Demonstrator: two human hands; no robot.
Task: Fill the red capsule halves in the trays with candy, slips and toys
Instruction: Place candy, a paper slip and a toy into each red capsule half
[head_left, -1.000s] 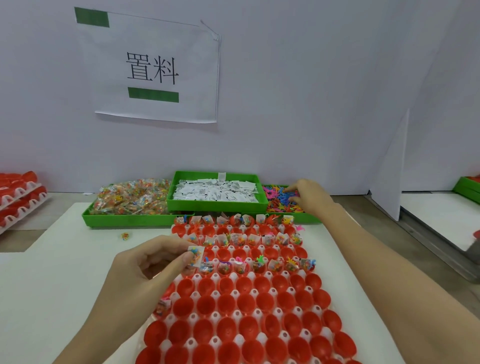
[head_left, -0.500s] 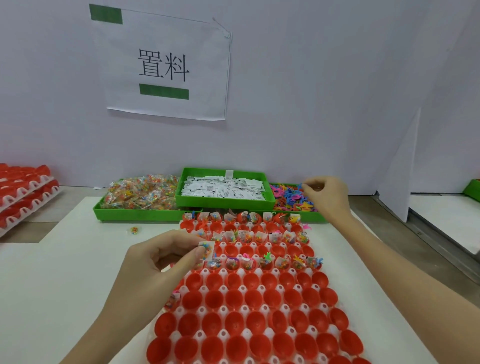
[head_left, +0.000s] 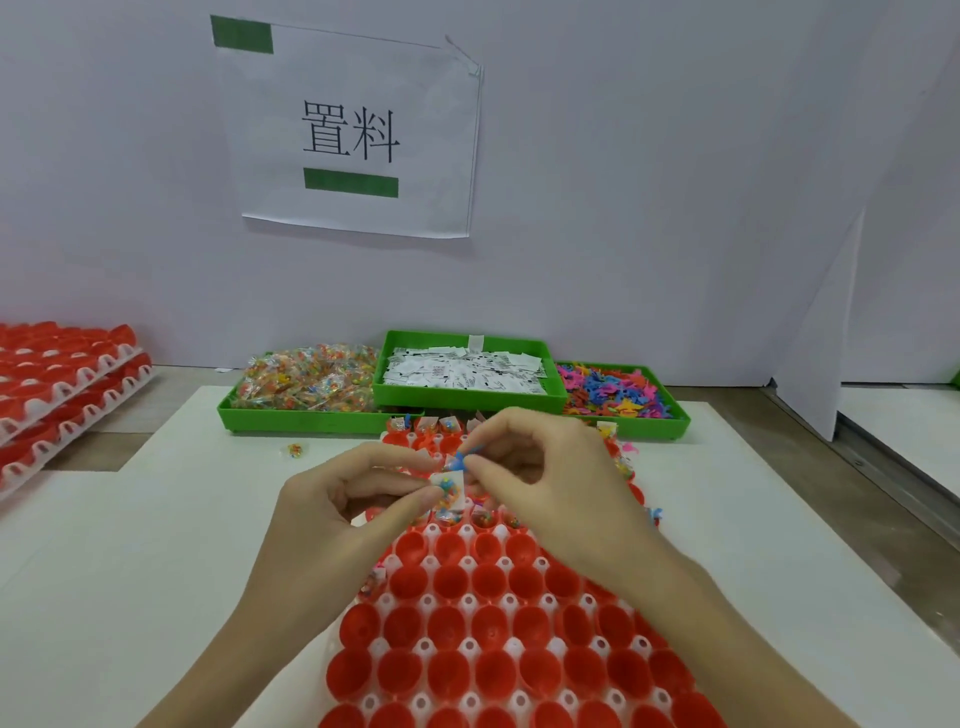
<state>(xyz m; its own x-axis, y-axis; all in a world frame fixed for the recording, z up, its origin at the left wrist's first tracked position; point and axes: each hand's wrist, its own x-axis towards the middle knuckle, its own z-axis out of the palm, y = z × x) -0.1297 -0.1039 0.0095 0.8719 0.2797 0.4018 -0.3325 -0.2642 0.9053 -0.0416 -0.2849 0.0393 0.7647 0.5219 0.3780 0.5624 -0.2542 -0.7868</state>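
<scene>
Surface (head_left: 156, 519) of white board carries the white tray of red plastic capsule halves (head_left: 488, 623). Above it, left hand (head_left: 332, 519) pinches a small clear candy packet with white slip (head_left: 451, 486); right hand (head_left: 550, 483) pinches a tiny blue plastic toy (head_left: 460, 460) just above.

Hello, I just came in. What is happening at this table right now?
A person is filling red capsule halves set in a white tray. The left hand pinches a small candy packet with a white slip, and the right hand pinches a blue toy beside it, both above the tray. The far rows look filled; the near rows are empty. Behind stand green bins of candy, slips and toys.
</scene>
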